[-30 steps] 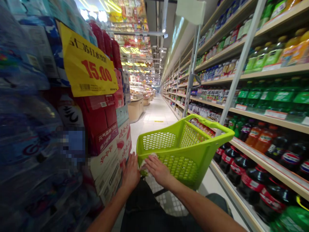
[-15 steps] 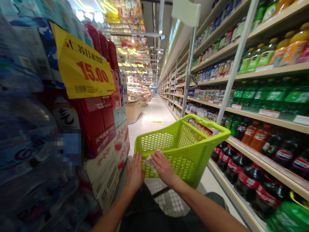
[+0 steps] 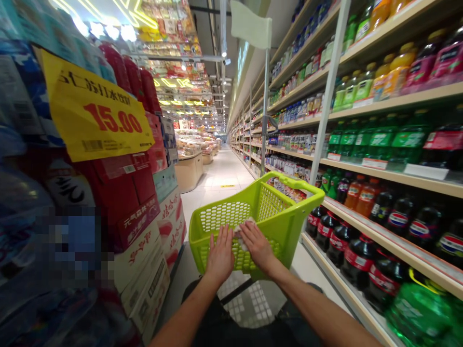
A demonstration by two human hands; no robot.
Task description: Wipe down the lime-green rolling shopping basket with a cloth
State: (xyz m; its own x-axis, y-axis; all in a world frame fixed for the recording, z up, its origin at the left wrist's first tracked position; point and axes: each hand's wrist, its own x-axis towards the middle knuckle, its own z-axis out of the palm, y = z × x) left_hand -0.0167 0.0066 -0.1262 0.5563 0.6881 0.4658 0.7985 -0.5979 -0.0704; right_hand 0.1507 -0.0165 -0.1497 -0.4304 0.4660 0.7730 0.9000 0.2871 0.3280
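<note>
Head view: my left hand (image 3: 220, 255), spread flat, braces the near wall of the green basket (image 3: 300, 221). At its three o'clock my right hand (image 3: 257, 246), fingers flat, presses a white cloth (image 3: 241, 232) against the rim.

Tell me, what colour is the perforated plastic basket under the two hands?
Lime green plastic basket with honeycomb holes, best seen in the head view.

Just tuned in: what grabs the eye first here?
A lime-green basket sits at centre, the left hand and right hand flat on its near wall, a pale wad under the right one. A yellow 15.00 sign hangs on cartons at left; bottle shelves line the right.
</note>
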